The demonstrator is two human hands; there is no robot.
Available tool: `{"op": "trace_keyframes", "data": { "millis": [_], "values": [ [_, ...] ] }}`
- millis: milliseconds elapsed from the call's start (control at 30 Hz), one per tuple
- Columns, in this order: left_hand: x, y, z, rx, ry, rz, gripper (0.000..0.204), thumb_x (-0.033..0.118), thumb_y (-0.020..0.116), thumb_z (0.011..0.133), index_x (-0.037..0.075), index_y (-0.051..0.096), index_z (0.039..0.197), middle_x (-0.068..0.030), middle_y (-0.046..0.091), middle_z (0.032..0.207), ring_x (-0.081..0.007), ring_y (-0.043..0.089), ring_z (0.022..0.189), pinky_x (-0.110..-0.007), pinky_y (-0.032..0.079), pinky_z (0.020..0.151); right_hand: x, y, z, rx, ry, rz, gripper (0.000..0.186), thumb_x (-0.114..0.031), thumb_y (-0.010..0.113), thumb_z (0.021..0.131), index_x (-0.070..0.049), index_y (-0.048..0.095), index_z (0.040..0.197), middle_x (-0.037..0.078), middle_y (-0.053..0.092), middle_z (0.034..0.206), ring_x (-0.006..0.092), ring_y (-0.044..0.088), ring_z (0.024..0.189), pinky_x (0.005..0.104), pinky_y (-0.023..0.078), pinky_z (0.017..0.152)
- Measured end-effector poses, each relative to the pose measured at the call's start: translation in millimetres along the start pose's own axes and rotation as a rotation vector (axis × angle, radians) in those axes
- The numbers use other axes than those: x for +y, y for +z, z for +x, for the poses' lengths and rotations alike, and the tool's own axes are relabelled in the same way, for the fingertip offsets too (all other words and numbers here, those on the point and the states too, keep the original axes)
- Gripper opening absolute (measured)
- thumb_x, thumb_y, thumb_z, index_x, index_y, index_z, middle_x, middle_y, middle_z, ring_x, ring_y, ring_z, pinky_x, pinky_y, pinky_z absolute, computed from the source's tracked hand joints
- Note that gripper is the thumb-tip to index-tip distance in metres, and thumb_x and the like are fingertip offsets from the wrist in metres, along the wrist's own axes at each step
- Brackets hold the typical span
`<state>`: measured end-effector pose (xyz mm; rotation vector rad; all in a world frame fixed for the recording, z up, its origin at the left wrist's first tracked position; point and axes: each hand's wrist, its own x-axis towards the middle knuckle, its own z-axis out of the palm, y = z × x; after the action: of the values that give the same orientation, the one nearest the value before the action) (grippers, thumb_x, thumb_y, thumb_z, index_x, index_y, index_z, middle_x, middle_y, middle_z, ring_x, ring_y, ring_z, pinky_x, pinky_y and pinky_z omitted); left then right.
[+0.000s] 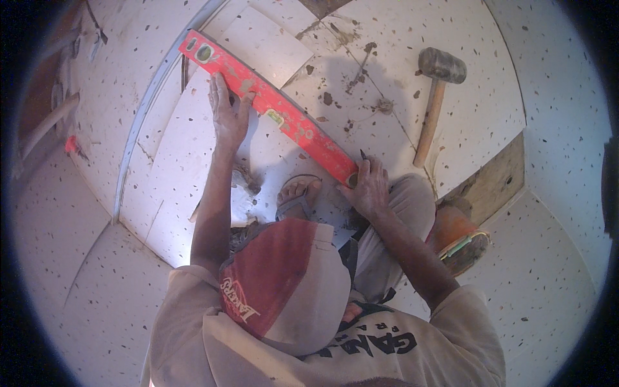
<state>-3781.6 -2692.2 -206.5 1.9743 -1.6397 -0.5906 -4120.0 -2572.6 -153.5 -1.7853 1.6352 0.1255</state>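
Neither of my hands shows. Below the middle, a co-worker in a red and beige cap [277,284] squats, seen from above and behind. A long red spirit level [261,103] lies slantwise on speckled white tiles in front of this person. The co-worker's left hand [229,116] touches its near edge toward the far end, fingers spread. Their right hand [371,190] is at the nearer end, with a thin dark tip standing out by the fingers; what it is I cannot make out. A sandalled foot [300,193] stands beside the level.
A rubber mallet [442,66] with a wooden handle lies at the right. An orange bucket [451,229] is beside the co-worker's knee, near a bare brown patch [493,174]. A loose tile piece [261,42] lies beyond the level. Mortar crumbs dot the tiles.
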Motion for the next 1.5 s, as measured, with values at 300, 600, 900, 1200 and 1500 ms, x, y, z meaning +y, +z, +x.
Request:
{"op": "trace_keyframes", "data": {
  "millis": [300,600,900,1200,1500],
  "values": [
    [3.3,0.4,0.4,0.008,-0.009,0.011,0.087,0.033,0.071,0.095,-0.008,0.025,0.156,-0.0345,0.029,0.159,-0.0484,0.023,0.151,-0.052,0.02,0.123,-4.1,-2.9,2.5,-0.004,0.007,-0.001,0.072,-0.035,0.09,0.068,-0.003,0.054,0.122,0.018,0.053,0.118,0.0379,0.054,0.114,0.0496,0.044,0.096],
    [9.1,-0.4,1.0,-0.004,-0.07,0.027,0.089,0.035,0.071,0.094,-0.008,0.024,0.156,-0.0341,0.028,0.16,-0.046,0.022,0.152,-0.05,0.019,0.124,-0.1,-0.1,2.9,-0.008,0.013,0.0,0.076,-0.038,0.089,0.068,-0.003,0.053,0.124,0.02,0.052,0.124,0.038,0.052,0.12,0.0503,0.043,0.098],
    [4.7,1.5,-0.5,-0.011,-0.067,0.039,0.091,0.039,0.07,0.094,-0.008,0.023,0.157,-0.0316,0.027,0.161,-0.0457,0.02,0.153,-0.051,0.017,0.125,-6.9,-14.8,19.5,0.179,-0.004,0.178,0.05,-0.02,0.076,0.083,-0.003,0.055,0.125,0.022,0.058,0.118,0.0372,0.06,0.109,0.0493,0.049,0.093],
    [4.4,0.7,-0.5,-0.009,-0.031,0.074,0.091,0.042,0.068,0.095,-0.01,0.023,0.156,-0.0333,0.027,0.16,-0.0472,0.02,0.152,-0.054,0.016,0.124,-80.0,-78.8,149.1,-0.132,-0.067,1.103,0.034,-0.009,0.058,0.095,0.0,0.054,0.128,0.009,0.066,0.101,0.0114,0.059,0.075,0.0282,0.053,0.067],
    [4.7,2.6,0.1,0.0,-0.014,0.107,0.093,0.043,0.068,0.094,-0.009,0.022,0.156,-0.0336,0.026,0.16,-0.0462,0.02,0.152,-0.056,0.016,0.124,-127.4,-68.5,234.0,-0.446,-0.419,1.598,0.036,-0.021,0.059,0.099,-0.004,0.063,0.13,0.012,0.069,0.12,0.0144,0.059,0.091,0.025,0.05,0.071]
  ]
}}
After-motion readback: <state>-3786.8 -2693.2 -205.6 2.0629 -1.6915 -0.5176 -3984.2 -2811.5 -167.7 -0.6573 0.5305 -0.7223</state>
